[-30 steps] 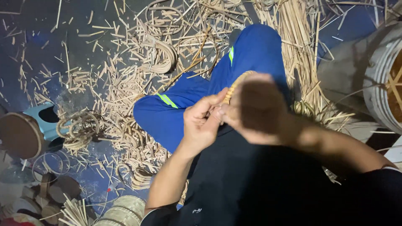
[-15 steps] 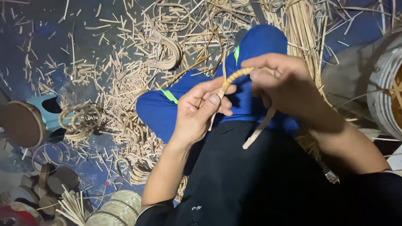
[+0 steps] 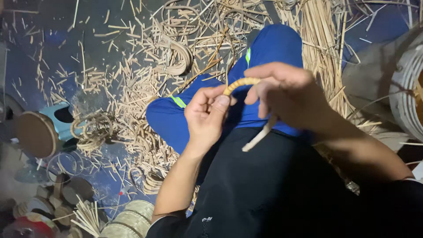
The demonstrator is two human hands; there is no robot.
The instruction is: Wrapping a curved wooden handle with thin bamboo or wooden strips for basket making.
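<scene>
Head view shows the left hand (image 3: pixel 207 117) and right hand (image 3: pixel 286 90) pinching a wrapped cane strip (image 3: pixel 240 83) at twelve o'clock above the lap; it looks light, bendy, best held near both ends.

Dark floor (image 3: pixel 39 53) strewn with cane offcuts (image 3: pixel 132 83), coiled rings (image 3: pixel 94 130) and a blue stool (image 3: pixel 57 119)

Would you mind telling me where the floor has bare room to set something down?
Barest: the dark floor patch at upper left, above the blue stool, with thin scraps. Crowded: cane offcuts beside the blue-trousered leg, strip bundle at upper right, discs and baskets at lower left.
</scene>
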